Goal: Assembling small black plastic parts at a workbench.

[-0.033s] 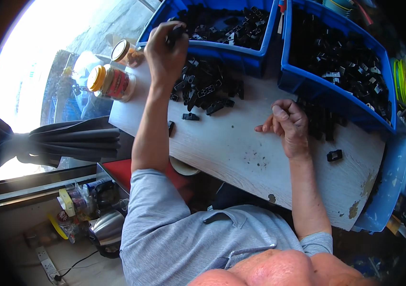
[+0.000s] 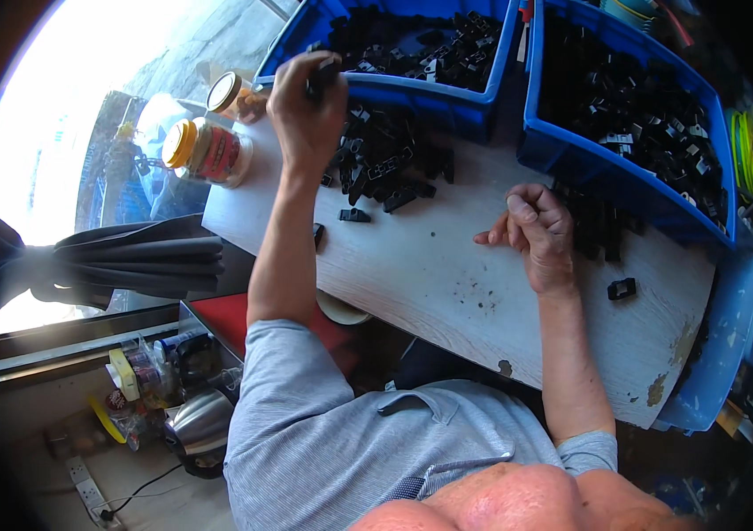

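My left hand is raised at the near left corner of the left blue bin. Its fingers are closed around a small black plastic part, partly hidden by the hand. Just right of that forearm, a heap of black plastic parts lies on the table. My right hand rests over the tabletop with its fingers loosely bent and partly apart. Nothing shows between them, though the palm is partly hidden. Beside it, more black parts lie below the right blue bin.
Both bins hold many black parts. A single black part lies right of my right forearm on the pale table. Two jars, one yellow-lidded and one dark-lidded, stand at the left edge. A metal kettle stands lower left.
My left hand has shifted slightly toward me, still closed around the black part. My right hand stays in place.
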Demonstrator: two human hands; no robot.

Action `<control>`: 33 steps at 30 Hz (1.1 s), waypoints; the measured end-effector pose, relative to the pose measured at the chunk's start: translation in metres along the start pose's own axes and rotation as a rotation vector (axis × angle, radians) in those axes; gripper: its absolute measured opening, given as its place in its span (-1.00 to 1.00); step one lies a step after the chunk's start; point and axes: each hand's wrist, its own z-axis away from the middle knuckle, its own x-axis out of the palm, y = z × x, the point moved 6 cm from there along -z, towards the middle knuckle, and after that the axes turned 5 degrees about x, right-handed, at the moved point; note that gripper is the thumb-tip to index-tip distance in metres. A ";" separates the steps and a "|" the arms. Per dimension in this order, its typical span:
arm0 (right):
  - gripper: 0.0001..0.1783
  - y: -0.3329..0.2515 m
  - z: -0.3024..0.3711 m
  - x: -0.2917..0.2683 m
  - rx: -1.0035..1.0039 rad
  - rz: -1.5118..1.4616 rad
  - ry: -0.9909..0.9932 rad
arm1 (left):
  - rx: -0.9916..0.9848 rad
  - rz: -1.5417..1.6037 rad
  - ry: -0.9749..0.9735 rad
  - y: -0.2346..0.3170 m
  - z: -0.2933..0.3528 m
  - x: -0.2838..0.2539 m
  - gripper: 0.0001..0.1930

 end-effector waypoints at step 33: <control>-0.81 0.002 -0.001 0.002 -0.018 0.038 -0.020 | -0.059 -0.466 -0.263 0.035 0.129 0.024 -0.15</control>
